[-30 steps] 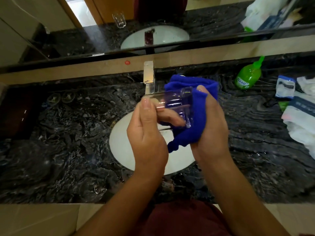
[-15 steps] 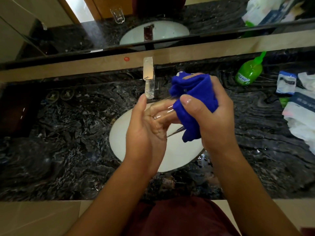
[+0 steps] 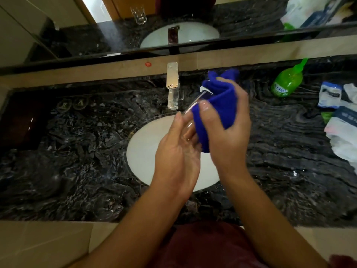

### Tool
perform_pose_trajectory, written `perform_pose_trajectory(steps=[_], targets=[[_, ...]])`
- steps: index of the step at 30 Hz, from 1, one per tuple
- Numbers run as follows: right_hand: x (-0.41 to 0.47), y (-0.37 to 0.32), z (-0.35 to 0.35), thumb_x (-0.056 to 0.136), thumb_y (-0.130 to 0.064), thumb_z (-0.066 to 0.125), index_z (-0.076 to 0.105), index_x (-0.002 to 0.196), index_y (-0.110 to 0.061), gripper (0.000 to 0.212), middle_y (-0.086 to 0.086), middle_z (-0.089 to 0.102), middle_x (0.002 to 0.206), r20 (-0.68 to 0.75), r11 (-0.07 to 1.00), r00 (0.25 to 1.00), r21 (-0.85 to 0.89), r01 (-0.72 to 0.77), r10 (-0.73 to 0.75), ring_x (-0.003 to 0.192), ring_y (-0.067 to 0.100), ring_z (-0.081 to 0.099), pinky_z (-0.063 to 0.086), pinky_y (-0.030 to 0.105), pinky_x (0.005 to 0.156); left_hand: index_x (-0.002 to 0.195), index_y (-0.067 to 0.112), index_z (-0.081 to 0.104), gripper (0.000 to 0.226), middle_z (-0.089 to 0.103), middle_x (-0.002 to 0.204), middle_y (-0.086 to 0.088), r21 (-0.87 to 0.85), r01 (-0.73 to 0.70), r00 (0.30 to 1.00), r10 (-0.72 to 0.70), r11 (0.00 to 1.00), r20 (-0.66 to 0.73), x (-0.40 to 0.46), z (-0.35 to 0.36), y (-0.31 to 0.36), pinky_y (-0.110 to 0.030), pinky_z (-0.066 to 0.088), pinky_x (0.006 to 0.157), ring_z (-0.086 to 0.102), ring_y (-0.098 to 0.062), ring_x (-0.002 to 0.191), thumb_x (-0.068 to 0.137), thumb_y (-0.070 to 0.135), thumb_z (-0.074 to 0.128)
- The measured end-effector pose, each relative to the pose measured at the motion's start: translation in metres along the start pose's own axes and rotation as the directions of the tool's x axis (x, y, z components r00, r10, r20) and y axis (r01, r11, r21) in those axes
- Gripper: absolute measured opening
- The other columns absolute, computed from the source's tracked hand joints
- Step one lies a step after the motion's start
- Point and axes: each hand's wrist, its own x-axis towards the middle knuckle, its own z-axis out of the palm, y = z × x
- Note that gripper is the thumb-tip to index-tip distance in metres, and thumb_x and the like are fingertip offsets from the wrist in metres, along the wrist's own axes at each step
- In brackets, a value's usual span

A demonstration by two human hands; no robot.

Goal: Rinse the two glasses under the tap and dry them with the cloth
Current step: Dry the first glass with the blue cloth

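Over the white basin (image 3: 143, 151), my left hand (image 3: 177, 157) grips a clear glass (image 3: 188, 127) from the left side. My right hand (image 3: 226, 136) grips a blue cloth (image 3: 218, 107) that is wrapped over the glass's far end and hides most of it. Only a slanted edge of the glass and the part against my left fingers show. A second clear glass (image 3: 111, 206) stands on the dark counter near the front edge, left of my arm. The metal tap (image 3: 172, 82) stands behind the basin with no water running.
A green pump bottle (image 3: 286, 82) lies at the back right of the black marble counter (image 3: 289, 151). Several white and blue packets (image 3: 328, 94) sit at the right edge. Two small round items (image 3: 72, 103) lie at the back left. A mirror runs along the back.
My right hand has pushed the blue cloth further over the glass and turned it. The glass has tilted, and much less of it shows than a second ago.
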Motion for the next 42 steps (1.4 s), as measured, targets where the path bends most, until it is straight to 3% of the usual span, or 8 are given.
perform_pose_trajectory(steps=[5,12,20,25,29,32,37,42], targets=[[-0.004,-0.005,-0.005,0.094,-0.038,0.065,0.069,0.131,-0.018,0.042,0.011,0.045,0.158,0.26,0.867,0.93,-0.361,0.343,-0.259,0.146,0.033,0.044,0.041,0.055,0.113,0.137,0.0,0.061,0.057,0.069,0.133,-0.021,0.045,-0.083,0.997,0.083,0.996,0.01,-0.001,-0.01,0.006,-0.043,0.046,0.114,0.064,-0.029,0.129,0.111,0.043,0.034],[0.019,-0.045,-0.001,0.095,-0.058,0.044,0.071,0.123,-0.035,0.045,-0.006,0.071,0.119,0.618,0.617,0.785,-0.633,0.467,0.039,0.113,0.02,0.064,0.048,0.04,0.095,0.094,0.015,0.079,0.075,0.077,0.088,-0.006,0.275,-0.248,0.964,0.264,0.929,-0.021,-0.001,-0.016,0.01,-0.026,0.058,0.079,0.075,-0.017,0.091,0.1,0.071,0.03],[0.061,-0.046,-0.004,0.098,-0.027,0.059,0.074,0.115,-0.007,0.031,0.007,0.078,0.086,0.83,0.964,0.491,-0.203,-0.173,0.263,0.078,0.015,0.073,0.058,0.031,0.079,0.068,0.014,0.069,0.079,0.063,0.053,-0.007,0.297,-0.355,0.924,0.382,0.886,-0.033,-0.001,-0.027,0.012,-0.031,0.057,0.072,0.066,-0.022,0.057,0.099,0.07,0.023],[0.049,-0.029,0.007,0.096,-0.026,0.044,0.056,0.104,0.022,0.05,0.019,0.057,0.077,0.942,0.637,0.318,0.183,-0.749,0.103,0.058,0.032,0.058,0.048,0.038,0.063,0.077,0.017,0.072,0.053,0.06,0.049,0.002,0.129,-0.35,0.937,0.346,0.928,0.049,-0.002,-0.024,0.022,-0.027,0.057,0.056,0.058,-0.013,0.037,0.096,0.058,0.045],[0.034,-0.017,0.016,0.095,-0.035,0.049,0.047,0.132,0.016,0.062,0.022,0.062,0.087,0.883,0.328,0.466,0.454,-0.828,-0.045,0.066,0.029,0.065,0.054,0.032,0.064,0.07,0.019,0.074,0.06,0.061,0.046,0.0,0.015,-0.272,0.96,0.27,0.962,0.075,0.002,-0.024,0.017,-0.028,0.057,0.066,0.062,-0.015,0.045,0.106,0.049,0.036],[0.021,-0.009,0.024,0.088,-0.039,0.055,0.05,0.134,0.007,0.065,0.023,0.058,0.094,0.777,0.185,0.617,0.592,-0.784,0.124,0.066,0.027,0.066,0.057,0.031,0.059,0.084,0.007,0.071,0.058,0.062,0.058,-0.008,-0.036,-0.197,0.98,0.197,0.98,-0.01,0.007,-0.02,0.017,-0.04,0.052,0.087,0.061,-0.024,0.063,0.105,0.053,0.042],[-0.004,-0.004,0.03,0.095,-0.041,0.051,0.067,0.118,0.0,0.049,0.012,0.07,0.099,0.351,0.303,0.792,0.785,-0.54,0.5,0.091,0.024,0.068,0.056,0.035,0.086,0.103,0.002,0.077,0.057,0.075,0.084,-0.021,0.078,-0.211,0.973,0.217,0.974,-0.079,0.015,-0.017,0.012,-0.043,0.062,0.091,0.079,-0.03,0.085,0.103,0.051,0.046],[-0.011,-0.013,0.018,0.082,-0.043,0.062,0.076,0.085,-0.015,0.032,0.002,0.07,0.081,0.276,0.325,0.791,0.801,-0.503,0.546,0.074,0.019,0.067,0.057,0.033,0.072,0.098,0.017,0.081,0.054,0.08,0.096,-0.017,0.24,-0.354,0.932,0.363,0.904,0.009,0.009,-0.019,0.006,-0.057,0.059,0.095,0.077,-0.037,0.097,0.109,0.05,0.04]])
